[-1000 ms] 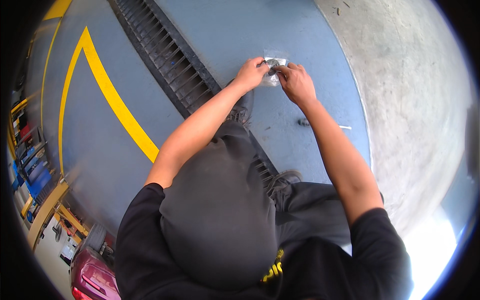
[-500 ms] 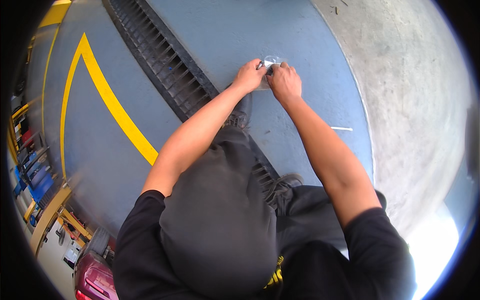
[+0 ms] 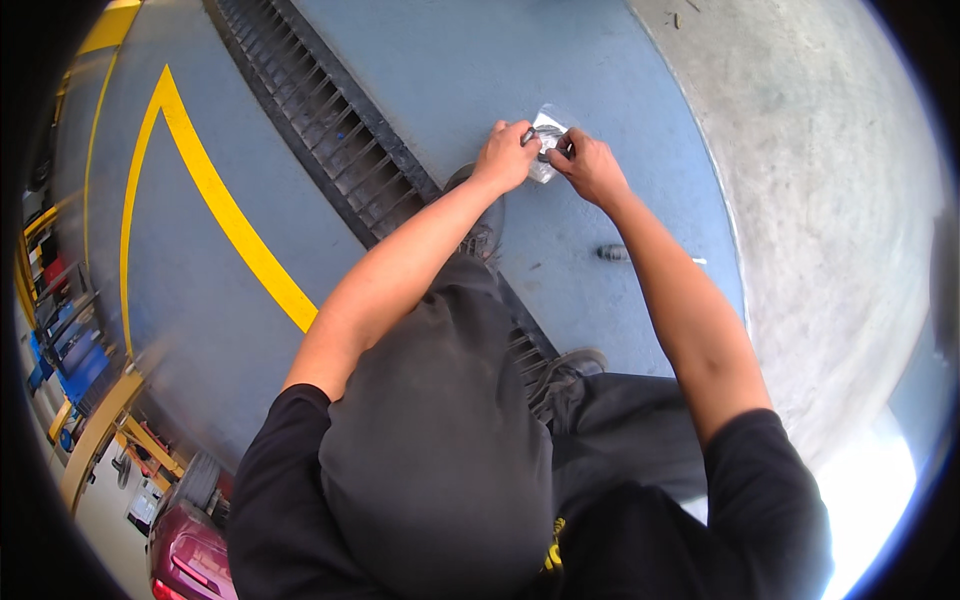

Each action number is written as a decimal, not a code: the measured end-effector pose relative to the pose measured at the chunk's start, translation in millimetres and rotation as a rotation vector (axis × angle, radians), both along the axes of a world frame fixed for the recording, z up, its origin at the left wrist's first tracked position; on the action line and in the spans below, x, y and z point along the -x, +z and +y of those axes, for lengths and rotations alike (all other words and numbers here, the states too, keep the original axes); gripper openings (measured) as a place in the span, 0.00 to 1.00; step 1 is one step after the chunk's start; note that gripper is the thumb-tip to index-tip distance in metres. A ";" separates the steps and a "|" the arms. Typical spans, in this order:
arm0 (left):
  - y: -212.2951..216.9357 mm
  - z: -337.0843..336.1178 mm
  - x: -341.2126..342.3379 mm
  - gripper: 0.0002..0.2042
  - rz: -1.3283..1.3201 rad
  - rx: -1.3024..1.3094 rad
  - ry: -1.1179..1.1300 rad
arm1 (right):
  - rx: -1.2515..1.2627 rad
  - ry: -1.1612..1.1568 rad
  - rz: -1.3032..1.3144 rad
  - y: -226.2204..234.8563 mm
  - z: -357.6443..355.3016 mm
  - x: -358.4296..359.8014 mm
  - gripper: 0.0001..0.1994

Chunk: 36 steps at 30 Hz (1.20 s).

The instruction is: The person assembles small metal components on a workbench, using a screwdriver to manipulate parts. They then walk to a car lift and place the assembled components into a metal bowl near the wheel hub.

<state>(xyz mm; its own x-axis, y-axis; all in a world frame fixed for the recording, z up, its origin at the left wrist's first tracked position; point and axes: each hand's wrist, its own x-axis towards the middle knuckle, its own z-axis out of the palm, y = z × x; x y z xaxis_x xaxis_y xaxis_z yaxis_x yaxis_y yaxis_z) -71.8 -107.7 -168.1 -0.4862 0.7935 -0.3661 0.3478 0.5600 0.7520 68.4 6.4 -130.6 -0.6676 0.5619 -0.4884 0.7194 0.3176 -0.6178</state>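
Note:
Over the blue floor, my left hand (image 3: 507,157) and my right hand (image 3: 592,165) are close together, reaching forward from both sides. Each has its fingers closed in a pinch. Between them is a small dark curved piece (image 3: 556,153), which looks ring-like; its exact kind is too small to make out. My right fingertips grip its right side, and my left fingers seem to hold its other end. A clear plastic bag with a white, shiny part (image 3: 547,172) lies beneath the fingertips, partly covered by them. Beside my right forearm lies a screwdriver-like tool with a dark handle (image 3: 612,253), its middle hidden.
A dark slotted drain grate (image 3: 340,130) crosses the floor diagonally, left of my hands. My shoe (image 3: 575,365) rests near it. Yellow floor lines (image 3: 215,195) run farther left. Pale concrete (image 3: 790,190) borders the blue floor on the right. A dark red car (image 3: 190,550) stands at lower left.
My right hand has shifted slightly right and down, apart from the left. More of the bag and the dark piece shows. The tool's dark handle has come into view beside my forearm.

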 end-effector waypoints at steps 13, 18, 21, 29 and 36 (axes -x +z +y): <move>106.7 27.4 7.9 0.17 -1.023 -0.059 0.278 | 0.925 -0.721 0.556 59.8 11.4 -23.0 0.13; 84.4 14.7 0.3 0.18 -1.222 0.041 0.293 | -0.066 -0.152 0.290 84.7 -27.4 -10.7 0.22; 65.8 5.2 1.3 0.17 -1.314 0.080 0.268 | -0.100 -0.207 0.241 79.2 -38.6 -23.0 0.21; 86.6 8.1 18.9 0.21 -1.516 0.008 0.168 | 0.112 -0.465 0.013 40.9 -18.3 -109.9 0.17; 120.4 18.9 28.7 0.22 -1.579 -0.119 0.029 | 0.351 -0.544 -0.091 33.3 -17.1 -157.5 0.12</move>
<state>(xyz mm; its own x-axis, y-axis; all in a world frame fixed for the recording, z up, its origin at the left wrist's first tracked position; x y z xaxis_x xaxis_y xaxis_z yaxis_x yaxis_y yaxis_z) -100.5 -88.8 -47.7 0.2928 0.8511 -0.4358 -0.8040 0.4658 0.3696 225.9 -10.7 -97.4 -0.2804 0.6047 -0.7454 0.7750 -0.3156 -0.5475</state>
